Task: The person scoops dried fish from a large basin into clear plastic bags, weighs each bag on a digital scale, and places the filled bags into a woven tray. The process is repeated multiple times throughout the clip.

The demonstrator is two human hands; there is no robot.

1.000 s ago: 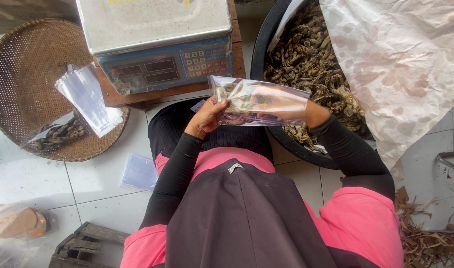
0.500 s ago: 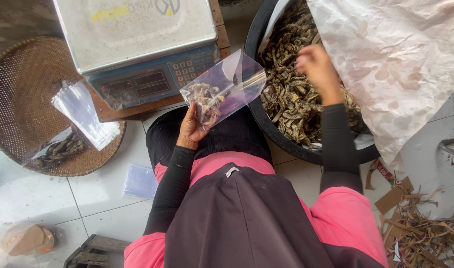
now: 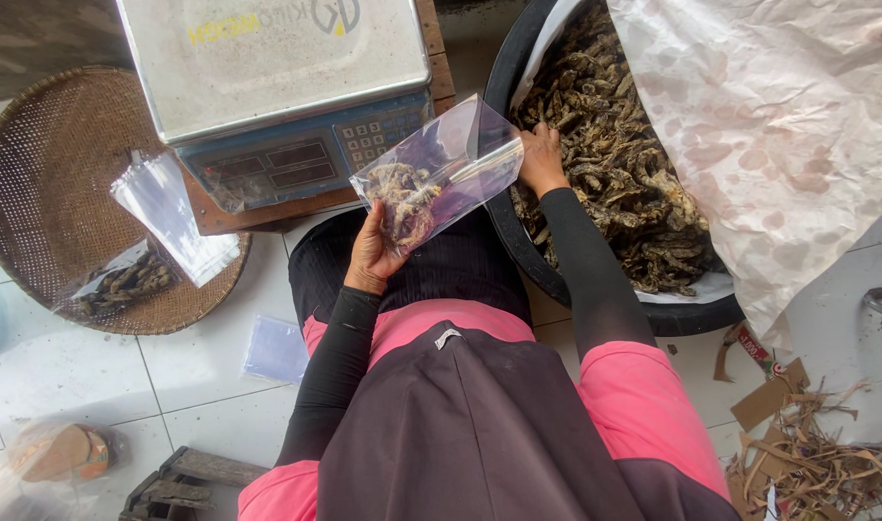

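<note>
Near the middle of the frame the left hand point(image 3: 373, 253) is closed around the lower end of a clear plastic bag point(image 3: 441, 174), thumb and fingers pinching it so it stands tilted, mouth pointing to the upper right. A clump of dried brown pieces sits in the bag's bottom, just above that grip. The bag's open edge nearly meets the rim of the black tub point(image 3: 595, 299) at centre right, with hardly any gap between the two.

The right hand point(image 3: 539, 159) is down inside the tub, fingers curled into the heap of dried fish point(image 3: 624, 174); whether they have closed on any pieces I cannot tell, as the fingertips are buried. A sheet of stained white paper point(image 3: 798, 145) drapes over the tub's right side and covers the upper right of the frame, leaving only the left half of the heap open to reach.

At top centre a weighing scale point(image 3: 267, 87) stands on a wooden board, its front edge just beside the bag. On the left a round woven tray point(image 3: 36, 193) holds a stack of empty clear bags point(image 3: 171, 217) and one filled bag point(image 3: 122, 285). Bare white tile lies at lower left, with cardboard scraps point(image 3: 807, 453) at lower right.
</note>
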